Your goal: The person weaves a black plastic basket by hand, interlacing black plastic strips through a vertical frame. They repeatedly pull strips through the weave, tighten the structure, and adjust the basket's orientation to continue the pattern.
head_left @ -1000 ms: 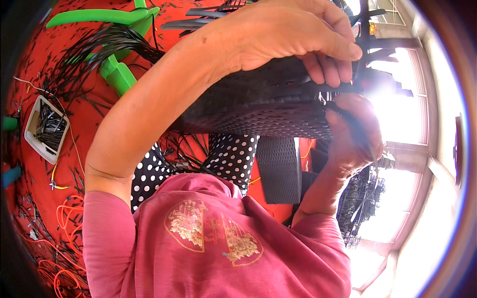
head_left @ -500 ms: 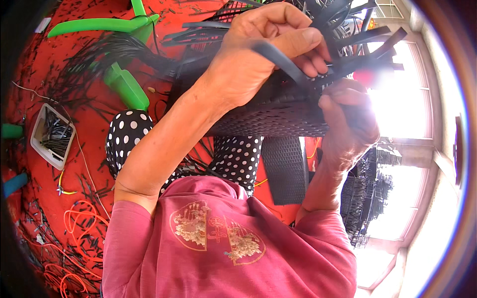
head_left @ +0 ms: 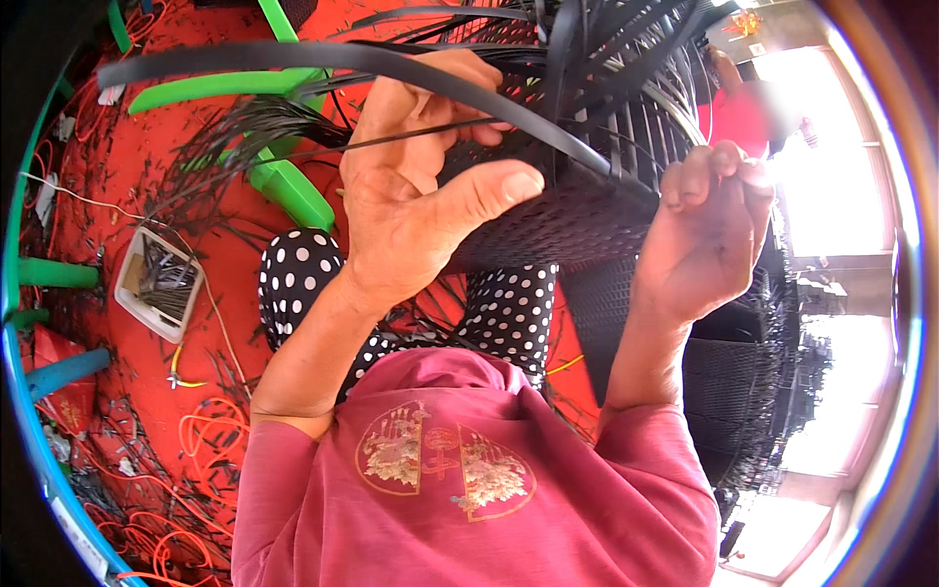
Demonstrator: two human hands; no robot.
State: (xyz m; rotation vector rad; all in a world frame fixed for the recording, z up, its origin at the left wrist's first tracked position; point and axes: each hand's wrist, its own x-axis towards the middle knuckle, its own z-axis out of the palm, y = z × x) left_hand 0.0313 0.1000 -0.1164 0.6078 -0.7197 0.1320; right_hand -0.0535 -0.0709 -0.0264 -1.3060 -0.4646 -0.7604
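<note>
A black woven piece (head_left: 558, 220) is raised above my lap, with many loose flat strips fanning out of its upper side. One long black strip (head_left: 421, 70) arches from the weave across to the left, passing in front of my left hand (head_left: 411, 196). That hand is open: its thumb points right, well apart from fingers that are partly bent behind the strip. My right hand (head_left: 702, 230) is raised at the right end of the weave, its fingers curled inward. What they hold, if anything, is hidden.
Bright green chair parts (head_left: 289, 191) stand beyond my left arm. A white tub (head_left: 132, 293) of black offcuts sits on the red floor, near yellow-handled cutters (head_left: 179, 380) and an orange cord (head_left: 196, 450). Dark woven pieces (head_left: 734, 391) stand at right; a person in red (head_left: 738, 122) is beyond.
My left hand has moved left and down from the weave, and its thumb has spread. The long strip now stretches out leftward. My right hand has shifted slightly right, fingers pointing upward.
</note>
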